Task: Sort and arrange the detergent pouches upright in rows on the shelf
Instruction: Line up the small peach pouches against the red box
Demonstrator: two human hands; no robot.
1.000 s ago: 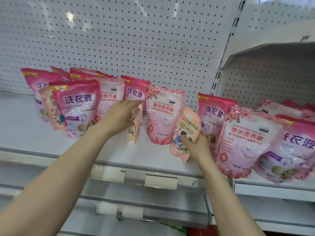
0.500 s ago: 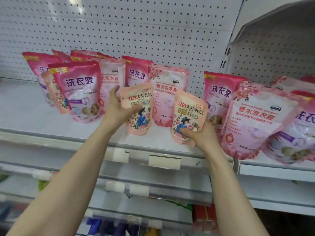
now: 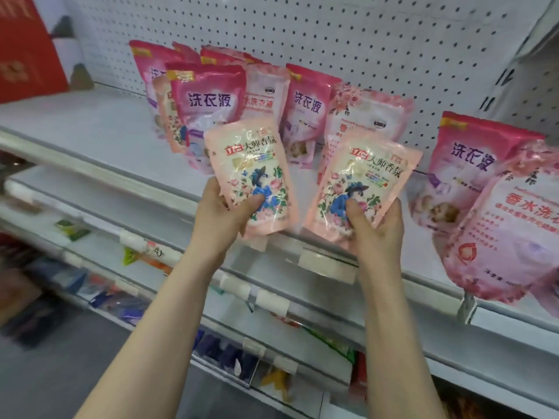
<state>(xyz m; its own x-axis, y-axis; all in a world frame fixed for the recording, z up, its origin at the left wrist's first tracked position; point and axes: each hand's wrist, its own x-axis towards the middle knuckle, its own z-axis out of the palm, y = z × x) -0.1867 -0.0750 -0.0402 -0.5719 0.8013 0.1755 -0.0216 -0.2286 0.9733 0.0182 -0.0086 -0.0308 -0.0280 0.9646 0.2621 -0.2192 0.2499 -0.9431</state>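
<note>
My left hand (image 3: 222,214) grips a small peach floral pouch (image 3: 249,164) by its lower edge, held up in front of the shelf. My right hand (image 3: 376,229) grips a matching peach floral pouch (image 3: 367,173), tilted right. Behind them on the white shelf (image 3: 99,128) stand several pink detergent pouches: a magenta one (image 3: 208,98) at the left front, a pale pink one (image 3: 266,92), another magenta one (image 3: 307,107) and a rose-patterned one (image 3: 375,113). Further right are a magenta pouch (image 3: 472,152) and a large rose-patterned pouch (image 3: 514,231) near the shelf's front edge.
A white pegboard (image 3: 332,34) backs the shelf. Price-tag holders (image 3: 326,263) line the front rail. Lower shelves (image 3: 230,322) hold blurred coloured packets. A red box (image 3: 27,46) stands at the far left. Bare shelf surface lies left of the pouches.
Both hands have pulled their peach pouches back off the shelf toward me and raised them side by side. The camera has shifted right and down.
</note>
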